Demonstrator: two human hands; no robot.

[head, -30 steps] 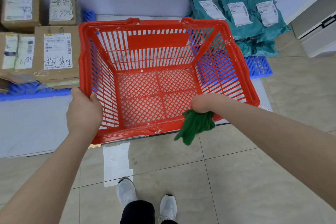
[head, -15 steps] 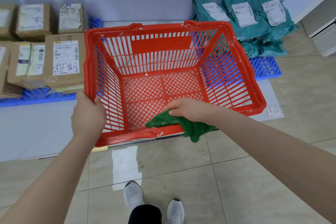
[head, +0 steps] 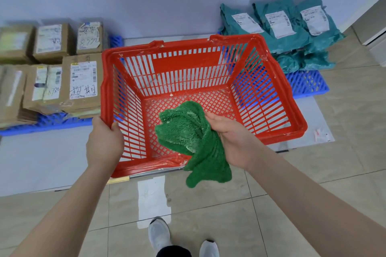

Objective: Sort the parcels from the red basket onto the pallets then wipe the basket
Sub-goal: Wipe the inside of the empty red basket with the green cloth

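The red basket [head: 271, 81] is held up in front of me with no parcels inside. My left hand [head: 104, 144] grips its near left corner at the rim. My right hand [head: 234, 140] holds a fluffy green cloth [head: 188, 131] over the near edge; the cloth drapes partly inside the basket and partly down outside it. Brown cardboard parcels [head: 83, 81] lie on a blue pallet [head: 50, 123] at the left. Teal bag parcels [head: 282, 27] are piled on another blue pallet [head: 307, 83] at the right.
A pale wall stands behind the pallets. A grey mat [head: 31, 162] covers the floor between them, and beige tiles [head: 229, 215] lie nearer me. My white shoes [head: 160, 233] show at the bottom. A white cabinet [head: 373, 27] stands at the far right.
My right hand turned palm-up and lifted the green cloth from the near rim, bunching it over the basket's inside. The view shifted slightly right. My left hand kept its grip.
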